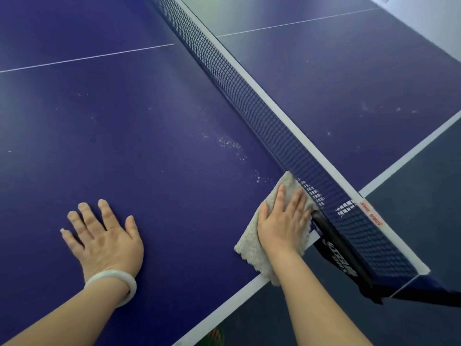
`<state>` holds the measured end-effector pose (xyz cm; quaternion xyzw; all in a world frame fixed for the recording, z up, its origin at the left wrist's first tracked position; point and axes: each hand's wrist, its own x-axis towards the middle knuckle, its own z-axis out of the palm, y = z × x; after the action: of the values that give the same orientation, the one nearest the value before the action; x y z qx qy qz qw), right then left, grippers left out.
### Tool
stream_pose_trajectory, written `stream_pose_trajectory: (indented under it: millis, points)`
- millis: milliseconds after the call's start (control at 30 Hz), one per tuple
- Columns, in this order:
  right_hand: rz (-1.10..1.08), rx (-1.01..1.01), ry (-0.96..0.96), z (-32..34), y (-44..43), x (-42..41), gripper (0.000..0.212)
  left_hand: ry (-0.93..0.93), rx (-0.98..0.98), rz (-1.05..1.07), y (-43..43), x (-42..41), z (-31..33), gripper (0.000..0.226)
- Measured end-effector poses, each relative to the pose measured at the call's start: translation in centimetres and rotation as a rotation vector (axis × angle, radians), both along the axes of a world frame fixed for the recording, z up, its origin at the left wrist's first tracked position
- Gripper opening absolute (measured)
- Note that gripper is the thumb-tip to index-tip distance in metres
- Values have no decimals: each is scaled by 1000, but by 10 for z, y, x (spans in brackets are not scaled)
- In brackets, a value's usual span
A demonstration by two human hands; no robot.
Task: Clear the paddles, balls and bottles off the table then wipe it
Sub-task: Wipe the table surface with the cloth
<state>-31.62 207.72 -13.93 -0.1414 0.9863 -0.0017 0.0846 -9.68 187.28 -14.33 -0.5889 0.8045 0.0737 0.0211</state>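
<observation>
A blue table-tennis table [149, 121] fills the view, its dark net [249, 101] running from top centre to lower right. My right hand [284, 221] presses flat, fingers straight, on a beige fluffy cloth [252, 243] at the table's near edge, right against the net's base. My left hand [104, 236] rests flat on the blue surface with fingers spread, a white bangle on its wrist. White dusty specks [232, 146] lie on the surface beyond the cloth. No paddles, balls or bottles show.
The black net post and clamp [336, 255] stick out past the table's side just right of the cloth. The white edge line [224, 308] marks the table's near side, with dark grey floor [411, 208] beyond it. More specks [364, 106] dot the far half.
</observation>
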Motion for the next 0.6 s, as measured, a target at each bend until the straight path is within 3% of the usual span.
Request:
stream_pose_trajectory:
  millis: [100,267,367,500,600]
  points:
    - [79,-37,3,-1,-18,-13,70,9,-9,7,-1,0,-1,74]
    - [510,-70,-35,-1,8,9,67,36,-29,18,0,-2,0,72]
    - [427,-3,4,0,28,-5,68,24,-30,20,0,-3,0,72]
    - [229,-44,-1,4,-7,-41,67,19,-33,25,0,-4,1,70]
    - [398,-84,-32,1,-33,-32,67,11,-35,36,0,-4,1,68]
